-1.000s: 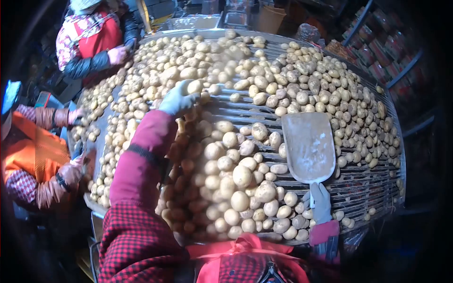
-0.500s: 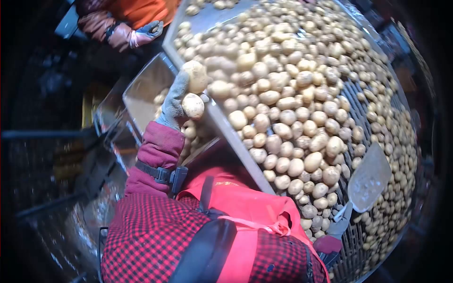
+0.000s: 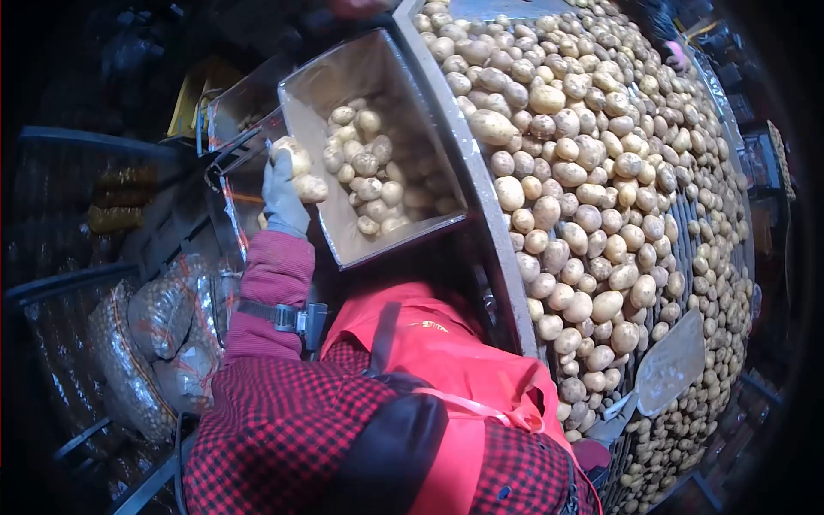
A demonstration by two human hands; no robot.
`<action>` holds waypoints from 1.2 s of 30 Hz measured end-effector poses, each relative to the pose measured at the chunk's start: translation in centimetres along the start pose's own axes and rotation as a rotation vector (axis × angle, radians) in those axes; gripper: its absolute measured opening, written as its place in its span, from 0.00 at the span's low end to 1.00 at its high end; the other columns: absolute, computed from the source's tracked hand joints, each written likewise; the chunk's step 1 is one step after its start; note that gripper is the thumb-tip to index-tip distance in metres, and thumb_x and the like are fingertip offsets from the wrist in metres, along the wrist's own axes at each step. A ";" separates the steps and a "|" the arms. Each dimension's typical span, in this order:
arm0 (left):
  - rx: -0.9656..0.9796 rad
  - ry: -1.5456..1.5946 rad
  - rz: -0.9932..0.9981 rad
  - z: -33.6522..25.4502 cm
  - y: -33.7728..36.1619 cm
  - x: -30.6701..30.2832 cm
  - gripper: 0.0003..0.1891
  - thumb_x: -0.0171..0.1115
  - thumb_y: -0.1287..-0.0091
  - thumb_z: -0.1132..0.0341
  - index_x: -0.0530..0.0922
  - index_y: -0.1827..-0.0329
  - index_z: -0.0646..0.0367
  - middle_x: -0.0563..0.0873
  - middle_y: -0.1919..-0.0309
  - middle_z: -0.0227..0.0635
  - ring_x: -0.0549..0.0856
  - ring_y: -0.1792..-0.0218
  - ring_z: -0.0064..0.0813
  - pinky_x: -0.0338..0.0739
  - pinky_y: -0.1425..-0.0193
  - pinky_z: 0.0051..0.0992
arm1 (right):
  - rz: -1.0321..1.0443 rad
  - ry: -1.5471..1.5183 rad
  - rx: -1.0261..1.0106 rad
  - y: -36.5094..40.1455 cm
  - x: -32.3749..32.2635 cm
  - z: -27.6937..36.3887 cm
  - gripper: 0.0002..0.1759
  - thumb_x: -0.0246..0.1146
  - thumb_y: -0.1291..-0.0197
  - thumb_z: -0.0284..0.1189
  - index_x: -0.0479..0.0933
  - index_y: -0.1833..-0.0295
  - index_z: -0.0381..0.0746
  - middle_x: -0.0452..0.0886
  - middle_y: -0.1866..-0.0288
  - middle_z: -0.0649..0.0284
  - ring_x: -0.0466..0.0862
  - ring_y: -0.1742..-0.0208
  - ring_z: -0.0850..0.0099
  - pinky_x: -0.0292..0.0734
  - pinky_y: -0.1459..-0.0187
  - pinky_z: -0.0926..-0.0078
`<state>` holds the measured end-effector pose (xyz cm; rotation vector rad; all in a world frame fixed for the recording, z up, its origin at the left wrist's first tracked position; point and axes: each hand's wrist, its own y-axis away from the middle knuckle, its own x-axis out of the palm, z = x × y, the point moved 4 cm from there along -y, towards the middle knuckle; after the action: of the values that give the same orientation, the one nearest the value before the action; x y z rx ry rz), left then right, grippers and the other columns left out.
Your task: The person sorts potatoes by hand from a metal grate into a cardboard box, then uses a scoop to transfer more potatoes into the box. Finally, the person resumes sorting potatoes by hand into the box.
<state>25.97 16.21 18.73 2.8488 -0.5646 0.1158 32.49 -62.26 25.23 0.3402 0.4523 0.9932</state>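
Note:
My left hand (image 3: 285, 199), in a grey glove, is closed around two large pale potatoes (image 3: 296, 160). It is at the left side of an open box (image 3: 307, 101) with several potatoes inside. My right hand (image 3: 606, 427), also gloved, grips the handle of a flat, pale, translucent scoop (image 3: 672, 365). The scoop's blade lies over the potatoes on the slatted sorting table. Part of the right hand is hidden by the sleeve and handle.
A metal rim (image 3: 481, 184) runs along the near side of the table, which is heaped with potatoes (image 3: 601, 189). Filled mesh sacks (image 3: 129, 360) stand at the lower left, beside metal rails (image 3: 77, 279). A pink-gloved hand (image 3: 678, 56) shows at the far upper right.
My left hand has moved left with its two potatoes, from the table's rim to the box's outer side. The view has shifted, showing more of the box. My right hand keeps the scoop.

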 end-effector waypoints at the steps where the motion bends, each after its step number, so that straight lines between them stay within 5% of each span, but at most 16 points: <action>1: 0.004 -0.016 -0.053 0.0 -0.2 -2.2 0.29 0.60 0.23 0.49 0.72 0.28 0.61 0.84 0.44 0.38 0.86 0.48 0.30 0.85 0.48 0.29 | -0.039 -0.013 0.029 -0.5 0.1 -0.1 0.30 0.54 0.21 0.44 0.62 0.17 0.59 0.75 0.39 0.65 0.77 0.49 0.72 0.79 0.49 0.75; 8: 0.201 -0.322 -0.402 0.8 -1.5 -14.7 0.32 0.64 0.25 0.50 0.72 0.26 0.61 0.81 0.37 0.41 0.84 0.42 0.33 0.82 0.41 0.31 | 0.064 0.018 -0.078 -3.1 -3.4 -2.6 0.31 0.55 0.22 0.46 0.62 0.17 0.57 0.76 0.39 0.61 0.79 0.44 0.70 0.80 0.44 0.73; 11: 0.187 -0.642 -0.217 4.8 -5.9 -20.8 0.36 0.68 0.28 0.49 0.70 0.24 0.63 0.80 0.35 0.45 0.83 0.40 0.36 0.80 0.37 0.34 | 0.053 0.042 -0.041 -3.3 -2.6 -2.0 0.33 0.55 0.24 0.55 0.71 0.25 0.45 0.80 0.34 0.59 0.80 0.41 0.68 0.80 0.39 0.68; 12: 0.401 -1.031 -0.177 7.4 -9.3 -23.9 0.37 0.69 0.29 0.50 0.70 0.25 0.64 0.79 0.35 0.48 0.83 0.40 0.38 0.80 0.36 0.35 | 0.176 -0.135 0.047 -0.9 0.4 -1.3 0.31 0.56 0.23 0.53 0.73 0.27 0.44 0.81 0.35 0.58 0.82 0.40 0.66 0.81 0.39 0.63; 13: 0.254 -0.963 -0.150 4.4 -7.0 -18.3 0.36 0.67 0.28 0.52 0.69 0.24 0.66 0.78 0.33 0.51 0.81 0.37 0.42 0.79 0.35 0.35 | 0.279 -0.320 0.105 1.4 3.0 0.0 0.29 0.56 0.23 0.51 0.75 0.29 0.43 0.83 0.36 0.57 0.83 0.39 0.64 0.83 0.38 0.59; 14: 0.303 -0.979 -0.106 4.6 -8.2 -16.4 0.35 0.66 0.27 0.55 0.67 0.23 0.65 0.76 0.31 0.53 0.81 0.36 0.43 0.78 0.33 0.36 | 0.512 -0.595 0.408 3.7 6.2 1.6 0.24 0.54 0.20 0.46 0.77 0.30 0.44 0.85 0.38 0.59 0.85 0.41 0.65 0.83 0.39 0.60; 16: 0.403 -1.005 -0.018 5.0 -10.3 -12.4 0.35 0.65 0.26 0.61 0.63 0.20 0.62 0.73 0.27 0.56 0.79 0.33 0.44 0.75 0.28 0.38 | 0.325 -0.274 0.073 -4.5 -2.2 -2.5 0.12 0.65 0.25 0.40 0.80 0.46 0.46 0.86 0.61 0.68 0.84 0.67 0.79 0.81 0.68 0.78; 18: 0.261 -0.685 0.009 2.9 -8.8 -3.7 0.32 0.64 0.26 0.65 0.65 0.21 0.63 0.71 0.25 0.56 0.75 0.29 0.45 0.73 0.27 0.38 | 0.006 -0.070 -0.067 -0.3 0.3 1.3 0.13 0.68 0.28 0.41 0.79 0.47 0.46 0.82 0.64 0.71 0.78 0.72 0.81 0.69 0.76 0.85; 19: 0.564 -0.811 0.123 1.2 -8.3 0.3 0.32 0.65 0.26 0.65 0.66 0.21 0.63 0.70 0.25 0.56 0.74 0.28 0.45 0.72 0.25 0.38 | -0.011 -0.010 -0.073 0.6 -0.3 2.7 0.14 0.69 0.30 0.41 0.78 0.48 0.45 0.82 0.65 0.70 0.78 0.73 0.81 0.69 0.76 0.83; 23: 0.933 -0.728 0.546 -5.8 2.4 17.9 0.29 0.66 0.25 0.66 0.70 0.24 0.64 0.76 0.28 0.48 0.73 0.27 0.40 0.64 0.21 0.36 | -0.124 0.302 -0.133 5.3 -5.1 6.1 0.15 0.67 0.28 0.42 0.76 0.50 0.43 0.82 0.67 0.69 0.77 0.76 0.84 0.71 0.76 0.84; 27: 0.908 -0.568 1.189 -6.5 13.2 29.0 0.31 0.66 0.30 0.73 0.69 0.23 0.62 0.77 0.28 0.40 0.75 0.28 0.36 0.65 0.20 0.35 | -0.216 0.463 -0.130 10.3 -12.7 7.6 0.13 0.63 0.26 0.42 0.76 0.52 0.44 0.81 0.68 0.68 0.75 0.78 0.83 0.68 0.79 0.83; 29: 1.190 -0.578 1.435 -7.2 21.3 33.1 0.37 0.67 0.40 0.78 0.71 0.24 0.58 0.78 0.29 0.46 0.75 0.26 0.45 0.65 0.20 0.39 | -0.266 0.495 -0.050 12.0 -16.4 6.6 0.13 0.62 0.25 0.42 0.76 0.53 0.44 0.81 0.69 0.68 0.74 0.80 0.83 0.67 0.80 0.83; 34: 1.565 -0.432 1.838 -4.3 37.0 38.5 0.42 0.77 0.45 0.56 0.72 0.24 0.45 0.76 0.30 0.45 0.74 0.30 0.52 0.68 0.27 0.52 | -0.398 0.434 0.053 17.1 -24.1 3.8 0.16 0.61 0.24 0.45 0.77 0.54 0.44 0.80 0.72 0.68 0.73 0.83 0.83 0.65 0.83 0.82; 36: 1.872 -0.629 1.794 0.0 40.4 39.9 0.42 0.76 0.46 0.50 0.72 0.25 0.43 0.75 0.29 0.43 0.72 0.28 0.51 0.64 0.26 0.58 | -0.445 0.478 0.067 19.4 -26.1 4.5 0.14 0.61 0.24 0.42 0.79 0.52 0.42 0.80 0.73 0.66 0.73 0.83 0.81 0.66 0.82 0.82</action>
<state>47.25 -34.67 32.18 -0.4249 1.5142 0.0125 8.61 -75.23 43.65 0.0490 0.9516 0.6157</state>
